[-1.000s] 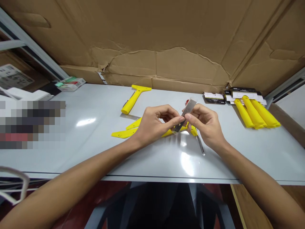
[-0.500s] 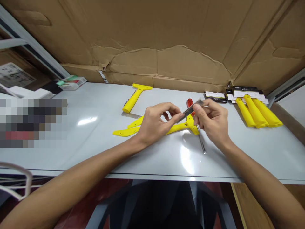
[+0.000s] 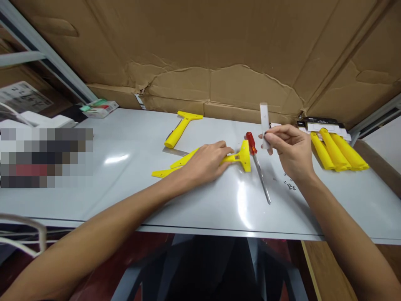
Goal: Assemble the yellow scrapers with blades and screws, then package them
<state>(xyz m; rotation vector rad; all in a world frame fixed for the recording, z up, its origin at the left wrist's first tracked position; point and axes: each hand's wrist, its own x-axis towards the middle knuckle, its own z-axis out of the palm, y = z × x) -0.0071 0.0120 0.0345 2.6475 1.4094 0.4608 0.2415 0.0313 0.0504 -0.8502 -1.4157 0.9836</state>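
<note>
My right hand pinches a flat metal strip with small holes, which looks like a scraper blade, holding it upright above the table. My left hand is closed round the handle of a yellow scraper, whose T-shaped head points right. A screwdriver with a red handle lies just right of that head. Below my right hand lie several small screws. Left of my left hand are long yellow pieces, partly under it, and a thin metal blade.
Another yellow scraper body lies at the back of the white table. At the right, several yellow handles sit with black and white packaging. Cardboard walls the back. A small box stands back left.
My left hand has let go of the metal strip and taken hold of the yellow scraper. My right hand has moved right and turned the strip upright. The screws now show.
</note>
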